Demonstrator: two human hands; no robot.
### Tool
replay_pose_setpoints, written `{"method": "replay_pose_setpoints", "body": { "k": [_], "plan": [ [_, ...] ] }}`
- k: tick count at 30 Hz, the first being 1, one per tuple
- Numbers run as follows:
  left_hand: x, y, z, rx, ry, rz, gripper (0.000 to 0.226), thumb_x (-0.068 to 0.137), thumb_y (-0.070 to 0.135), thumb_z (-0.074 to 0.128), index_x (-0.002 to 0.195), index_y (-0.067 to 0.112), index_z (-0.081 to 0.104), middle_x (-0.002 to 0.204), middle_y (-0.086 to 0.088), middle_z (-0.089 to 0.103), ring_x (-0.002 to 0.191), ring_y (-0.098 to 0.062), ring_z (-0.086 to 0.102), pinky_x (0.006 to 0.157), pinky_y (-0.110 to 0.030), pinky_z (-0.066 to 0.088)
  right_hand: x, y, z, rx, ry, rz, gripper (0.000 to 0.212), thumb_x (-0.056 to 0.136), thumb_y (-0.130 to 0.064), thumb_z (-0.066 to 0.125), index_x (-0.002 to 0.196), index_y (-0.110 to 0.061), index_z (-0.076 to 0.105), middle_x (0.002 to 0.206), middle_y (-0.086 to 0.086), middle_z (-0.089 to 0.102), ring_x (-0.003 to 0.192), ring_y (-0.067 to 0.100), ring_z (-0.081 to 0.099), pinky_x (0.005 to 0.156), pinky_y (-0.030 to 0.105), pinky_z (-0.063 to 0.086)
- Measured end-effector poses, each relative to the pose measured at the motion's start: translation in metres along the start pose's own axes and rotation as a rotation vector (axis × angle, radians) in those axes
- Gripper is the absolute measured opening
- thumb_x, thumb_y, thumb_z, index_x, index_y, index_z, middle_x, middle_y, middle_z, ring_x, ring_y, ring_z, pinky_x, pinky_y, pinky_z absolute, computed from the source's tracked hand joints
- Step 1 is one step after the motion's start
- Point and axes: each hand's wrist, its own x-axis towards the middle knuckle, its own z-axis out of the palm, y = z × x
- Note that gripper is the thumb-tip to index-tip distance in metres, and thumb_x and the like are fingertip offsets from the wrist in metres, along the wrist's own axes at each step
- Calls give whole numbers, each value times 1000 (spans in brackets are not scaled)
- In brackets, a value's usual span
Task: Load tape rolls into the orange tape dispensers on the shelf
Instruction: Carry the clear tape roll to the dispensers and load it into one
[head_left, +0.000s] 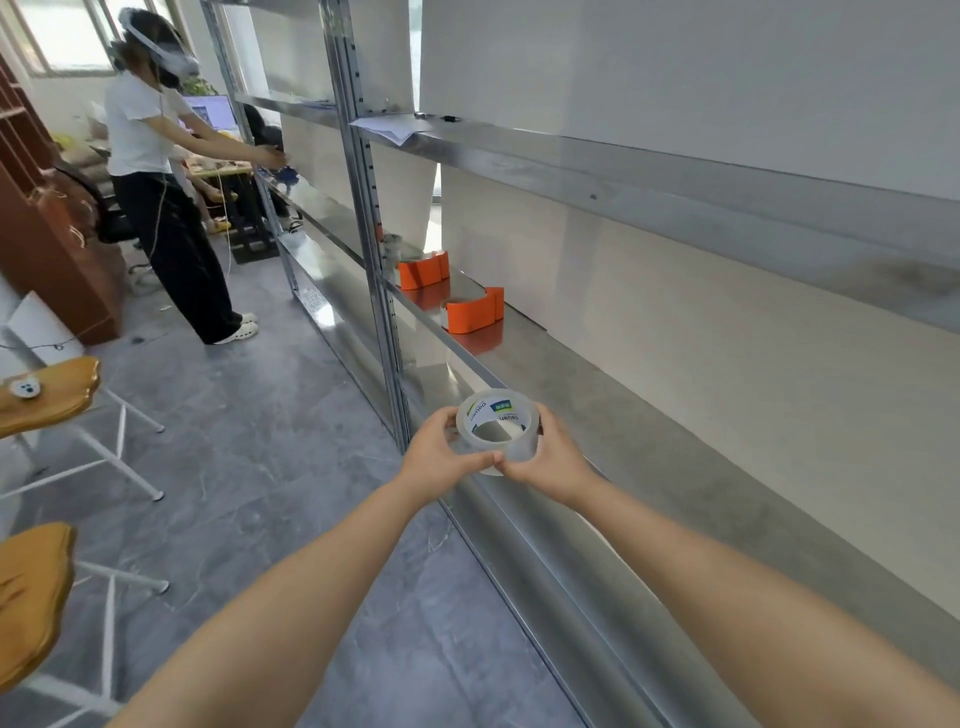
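I hold a clear tape roll (496, 423) with a white printed core in both hands, just above the front edge of the metal shelf (649, 415). My left hand (441, 457) grips its left side and my right hand (553, 462) its right side, thumbs meeting at the front. Two orange tape dispensers stand further along the same shelf: the nearer dispenser (474, 310) and the farther dispenser (423, 270). Each seems to hold a roll, though I cannot tell for sure.
A vertical shelf post (382, 291) rises left of my hands. An upper shelf (675, 171) carries paper sheets (387, 129). Another person (156, 182) with a headset stands at the far shelf section. Two wooden stools (47, 395) stand at left on the grey floor.
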Motion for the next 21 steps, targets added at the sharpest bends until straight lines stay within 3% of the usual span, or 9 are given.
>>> {"method": "replay_pose_setpoints", "body": {
  "k": [7, 10, 14, 17, 21],
  "plan": [
    [104, -18, -10, 44, -30, 1, 72, 56, 34, 88, 117, 21, 52, 112, 10, 56, 108, -10, 54, 92, -25, 42, 100, 27, 16, 49, 2, 17, 71, 63, -14, 83, 124, -10, 47, 123, 6, 57, 112, 15, 55, 94, 26, 46],
    [156, -18, -9, 63, -64, -1, 69, 55, 36, 88, 112, 26, 51, 110, 13, 55, 105, -8, 53, 85, -20, 39, 146, 39, 15, 63, 48, 26, 68, 63, -15, 83, 121, -11, 48, 121, 6, 59, 112, 18, 57, 97, 31, 48],
    [217, -19, -4, 65, -107, 4, 70, 52, 39, 88, 109, 31, 48, 106, 16, 55, 102, -6, 54, 73, -8, 38, 201, 52, 7, -19, 91, 26, 61, 58, -28, 84, 109, -19, 52, 105, -10, 61, 101, 11, 59, 82, 12, 47],
    [256, -29, 2, 89, -149, 5, 72, 52, 42, 88, 110, 30, 47, 104, 18, 53, 101, -7, 53, 80, -14, 40, 232, 69, 6, -121, 119, 72, 70, 57, -35, 83, 116, -15, 50, 117, 1, 59, 109, 16, 55, 91, 29, 48],
    [306, -47, 9, 128, -234, -3, 80, 49, 43, 88, 116, 23, 48, 107, 13, 54, 102, -9, 53, 85, -19, 41, 267, 91, 12, -170, 149, 152, 73, 54, -39, 82, 115, -17, 48, 112, -5, 55, 107, 15, 56, 87, 27, 48]
  ]
}}
